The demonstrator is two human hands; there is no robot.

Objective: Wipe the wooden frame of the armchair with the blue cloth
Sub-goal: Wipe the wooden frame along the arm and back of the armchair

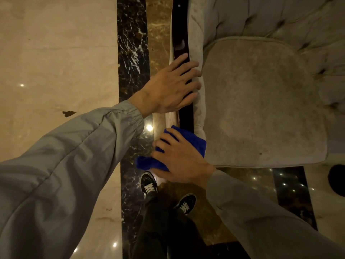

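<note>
A beige tufted armchair (261, 101) fills the upper right. Its dark glossy wooden arm rail (180, 34) runs from the top of the view down toward me. My left hand (171, 86) lies flat across the rail at mid-height, fingers spread, holding nothing. Below it my right hand (181, 157) presses the blue cloth (190, 140) onto the near end of the rail. Part of the cloth hangs out to the left of my hand. The rail's front end is hidden under the cloth and hand.
Polished marble floor (56, 62), cream at left with a dark veined strip (132, 53) beside the chair. My two black-and-white shoes (149, 186) stand just in front of the arm. A dark round object (337, 180) sits at the right edge.
</note>
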